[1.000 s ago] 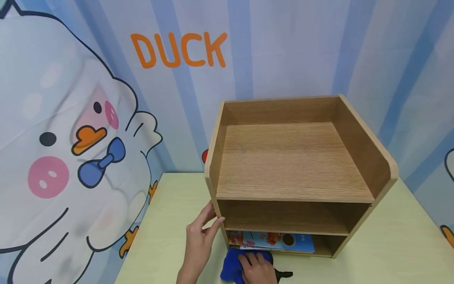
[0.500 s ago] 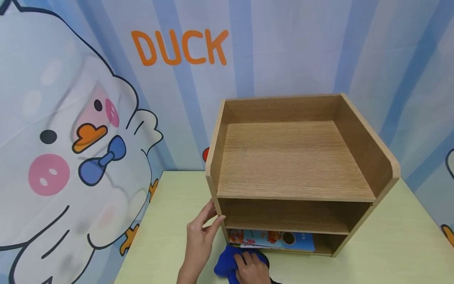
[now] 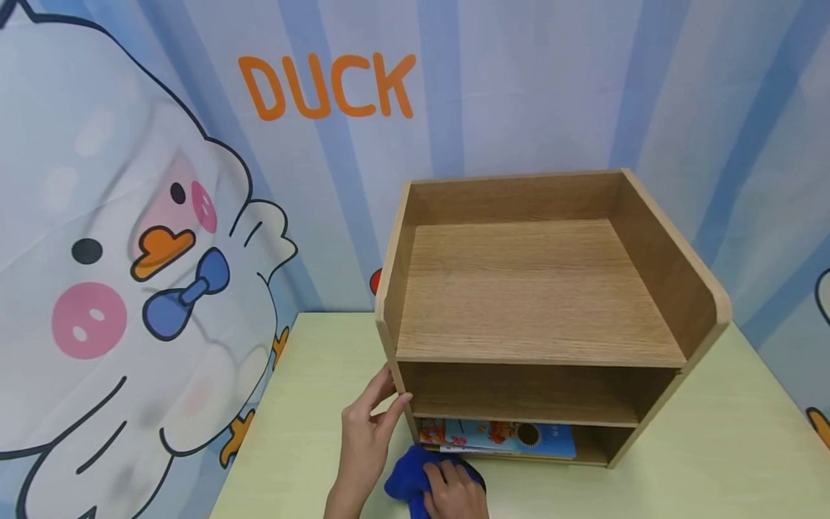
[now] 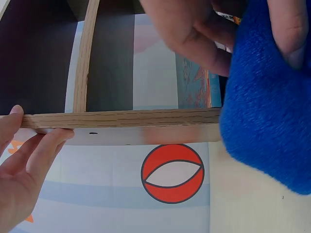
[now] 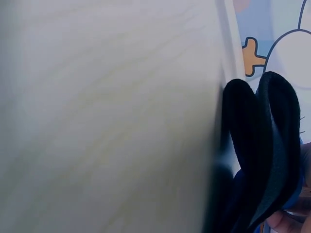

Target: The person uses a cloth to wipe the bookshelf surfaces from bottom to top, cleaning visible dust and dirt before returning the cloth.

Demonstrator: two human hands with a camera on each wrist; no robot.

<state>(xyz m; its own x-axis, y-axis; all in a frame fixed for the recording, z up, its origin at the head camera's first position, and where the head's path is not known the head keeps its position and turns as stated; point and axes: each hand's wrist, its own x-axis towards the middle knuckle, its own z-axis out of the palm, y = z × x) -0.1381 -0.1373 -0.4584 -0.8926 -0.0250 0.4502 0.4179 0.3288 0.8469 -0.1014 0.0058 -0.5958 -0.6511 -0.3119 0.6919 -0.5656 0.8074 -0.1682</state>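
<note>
A fuzzy blue cloth (image 3: 405, 476) with black parts is bunched under my right hand (image 3: 455, 496), whose fingers are curled into it at the lower left front of the wooden shelf (image 3: 538, 288). My left hand (image 3: 364, 436) pinches the front edge of the shelf's left side panel, thumb on one face and fingers on the other. The left wrist view has the blue cloth (image 4: 262, 121) hanging close to that same edge. Dark folds of the cloth (image 5: 284, 160) fill the right side of the right wrist view, fingertips behind them.
Thin picture books (image 3: 551, 440) lie in the shelf's lowest compartment. The shelf stands on a pale yellow-green table (image 3: 324, 360), with a printed duck curtain (image 3: 532, 86) behind and at the left.
My right hand has slid left and slightly away from me with the blue cloth, along the front of the shelf. The left hand keeps its place on the side panel.
</note>
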